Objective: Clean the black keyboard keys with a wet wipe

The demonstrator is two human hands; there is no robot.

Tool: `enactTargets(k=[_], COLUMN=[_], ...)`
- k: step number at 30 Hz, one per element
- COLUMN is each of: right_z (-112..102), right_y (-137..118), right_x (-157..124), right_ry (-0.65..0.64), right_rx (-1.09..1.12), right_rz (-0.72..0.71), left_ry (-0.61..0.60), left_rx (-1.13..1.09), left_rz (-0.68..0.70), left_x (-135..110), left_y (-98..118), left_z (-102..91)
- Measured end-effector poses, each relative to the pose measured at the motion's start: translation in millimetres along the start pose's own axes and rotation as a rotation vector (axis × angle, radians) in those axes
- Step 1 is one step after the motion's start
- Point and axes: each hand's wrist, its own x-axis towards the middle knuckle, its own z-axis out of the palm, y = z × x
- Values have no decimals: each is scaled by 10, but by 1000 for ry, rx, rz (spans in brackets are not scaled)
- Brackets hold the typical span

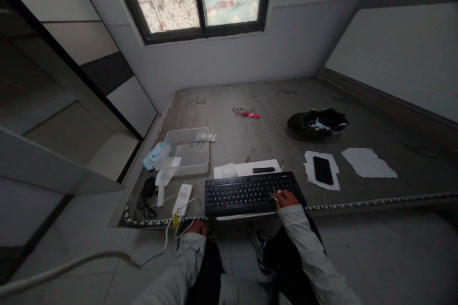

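Observation:
A black keyboard (246,194) lies along the front edge of the mattress. My right hand (285,198) is over its right part, fingers pinched together around something small and pale that I cannot make out. Down at the front edge, left of the keyboard, my left hand (196,228) rests low by my knee, its fingers curled and partly hidden. A white power strip (182,200) lies just above this hand, and its white cable (153,256) loops close by. Behind the keyboard, a black pen-like stick (264,170) sits on white paper (246,167).
A clear plastic box (189,152) stands at the left, near a blue packet (153,156) and a black adapter (148,187). To the right are a phone (322,170) on paper, a torn white sheet (368,162) and a black cap (318,122). Red-tagged keys (247,114) lie farther back.

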Motion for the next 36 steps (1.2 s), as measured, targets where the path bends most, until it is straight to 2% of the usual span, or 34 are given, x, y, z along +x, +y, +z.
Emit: enactTargets(k=[7,13,18,22,24,29,33,36], right_z=[-134,-6,67,2,-35,-58,-75,-141], right_y=[-17,19,-167,-266,-291,-476,-610,-502], right_x=[-96,-100,-220,-405,-465,-445,-390,-425], right_ry=[-20,-46,-8,74,100,170,144,134], right_rx=[-91,-22,23,103,137,180,224,202], right_rz=[-39,-141,-181,-119,-42,147,220,300], left_ry=[-46,-54,-58,-58,-57,-50,-36,-21], left_rx=[32,22,29,47,53,59,59,60], left_rz=[42,67,71,59,58,65,75,79], left_x=[-5,4,7,13,17,18,12,0], left_y=[-27,-17,-15,-34,-42,-38,-25,-16], left_z=[-24,-25,-38,-28,-17,8,12,0])
